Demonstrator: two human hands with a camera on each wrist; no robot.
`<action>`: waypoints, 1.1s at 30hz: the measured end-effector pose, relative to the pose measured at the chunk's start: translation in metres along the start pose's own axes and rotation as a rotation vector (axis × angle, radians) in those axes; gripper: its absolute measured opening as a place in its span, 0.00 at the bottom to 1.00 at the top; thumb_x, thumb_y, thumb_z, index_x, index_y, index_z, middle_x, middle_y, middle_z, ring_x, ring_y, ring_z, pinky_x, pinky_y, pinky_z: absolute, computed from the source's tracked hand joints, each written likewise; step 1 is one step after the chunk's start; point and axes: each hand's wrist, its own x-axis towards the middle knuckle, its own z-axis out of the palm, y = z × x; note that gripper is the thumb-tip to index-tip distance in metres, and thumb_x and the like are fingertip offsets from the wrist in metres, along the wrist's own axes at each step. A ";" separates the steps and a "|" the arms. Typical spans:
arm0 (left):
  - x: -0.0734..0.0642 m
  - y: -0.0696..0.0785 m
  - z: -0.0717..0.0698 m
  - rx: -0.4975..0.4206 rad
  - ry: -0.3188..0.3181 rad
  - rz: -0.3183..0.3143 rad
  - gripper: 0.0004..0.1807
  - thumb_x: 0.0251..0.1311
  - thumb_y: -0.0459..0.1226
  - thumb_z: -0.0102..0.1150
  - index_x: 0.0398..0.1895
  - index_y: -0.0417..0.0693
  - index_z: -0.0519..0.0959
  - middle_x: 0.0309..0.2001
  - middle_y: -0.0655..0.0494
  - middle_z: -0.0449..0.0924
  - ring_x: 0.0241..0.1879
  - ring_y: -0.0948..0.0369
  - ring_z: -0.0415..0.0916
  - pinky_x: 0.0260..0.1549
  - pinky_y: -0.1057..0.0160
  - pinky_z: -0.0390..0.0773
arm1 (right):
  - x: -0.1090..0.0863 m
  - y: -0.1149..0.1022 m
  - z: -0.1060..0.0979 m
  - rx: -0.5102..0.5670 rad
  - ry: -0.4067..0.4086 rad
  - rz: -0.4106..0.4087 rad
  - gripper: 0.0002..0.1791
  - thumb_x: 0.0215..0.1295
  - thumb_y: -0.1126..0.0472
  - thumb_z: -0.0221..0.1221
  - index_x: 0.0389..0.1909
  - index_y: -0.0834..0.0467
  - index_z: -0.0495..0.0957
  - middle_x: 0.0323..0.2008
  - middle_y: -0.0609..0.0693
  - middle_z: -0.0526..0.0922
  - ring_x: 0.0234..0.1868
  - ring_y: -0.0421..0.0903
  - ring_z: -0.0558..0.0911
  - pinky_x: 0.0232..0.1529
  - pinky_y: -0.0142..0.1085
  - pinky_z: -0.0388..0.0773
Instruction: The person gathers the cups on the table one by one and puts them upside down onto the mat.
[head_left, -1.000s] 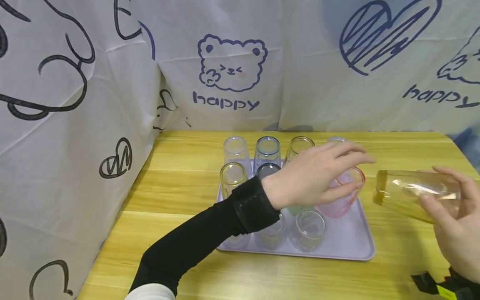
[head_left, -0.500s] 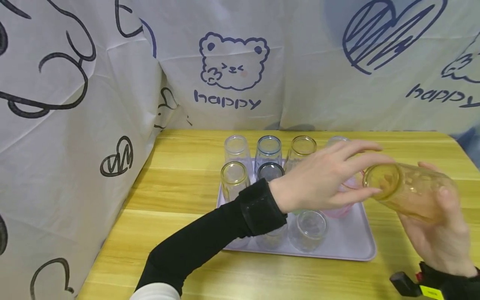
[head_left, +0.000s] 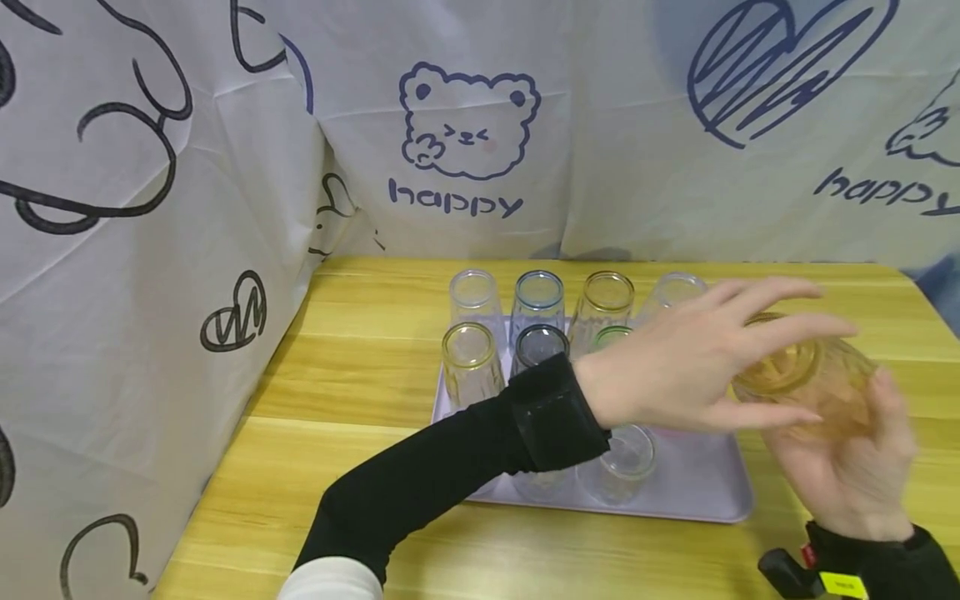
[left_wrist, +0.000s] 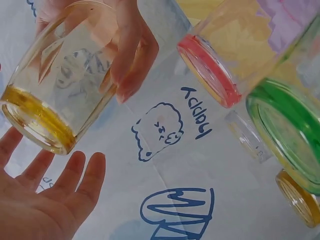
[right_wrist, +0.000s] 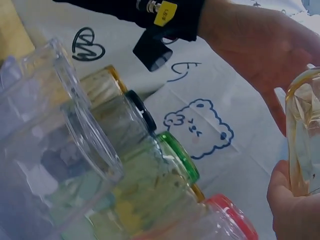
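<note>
My right hand holds an amber-tinted drinking glass above the right side of the tray, its thick yellow base tipped toward my left hand. The left fingers are spread and fairly straight around that base. In the left wrist view the left hand lies just below the yellow base; whether it touches the glass I cannot tell. Part of the amber glass shows at the right edge of the right wrist view. My left arm hides some of the tray.
A pale purple tray on the wooden table bears several upturned glasses, among them a blue-rimmed one, a dark one and a clear one. Red and green bases show beside the left hand. Printed cloth hangs behind.
My right hand has brought the amber glass leftward and turned its base toward the left hand. My left hand has moved right, from over the tray's glasses to the amber glass's base.
</note>
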 end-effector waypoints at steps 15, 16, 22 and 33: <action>0.007 0.002 0.006 0.015 -0.074 0.007 0.39 0.65 0.61 0.57 0.76 0.60 0.63 0.77 0.53 0.60 0.76 0.62 0.59 0.73 0.71 0.55 | 0.001 0.015 0.005 0.333 0.031 0.035 0.30 0.76 0.45 0.41 0.71 0.58 0.62 0.60 0.63 0.72 0.61 0.60 0.72 0.68 0.55 0.67; 0.008 0.003 0.006 0.024 -0.086 0.005 0.39 0.65 0.61 0.57 0.76 0.60 0.63 0.77 0.54 0.60 0.76 0.62 0.59 0.73 0.71 0.55 | 0.001 0.016 0.005 0.360 0.026 0.041 0.31 0.76 0.44 0.40 0.73 0.56 0.59 0.61 0.63 0.70 0.63 0.60 0.70 0.69 0.55 0.66; 0.011 0.005 0.006 0.056 -0.143 -0.002 0.40 0.63 0.60 0.60 0.76 0.62 0.62 0.75 0.56 0.61 0.74 0.64 0.59 0.72 0.73 0.55 | 0.001 0.019 0.007 0.439 -0.006 0.046 0.33 0.76 0.42 0.36 0.73 0.58 0.57 0.65 0.63 0.67 0.67 0.60 0.65 0.71 0.56 0.61; 0.013 0.008 0.004 0.034 -0.179 -0.013 0.36 0.60 0.58 0.65 0.70 0.62 0.68 0.64 0.59 0.68 0.59 0.67 0.69 0.60 0.75 0.65 | -0.001 0.023 0.006 0.375 -0.031 0.077 0.31 0.76 0.42 0.31 0.71 0.55 0.58 0.65 0.61 0.66 0.64 0.60 0.68 0.67 0.58 0.64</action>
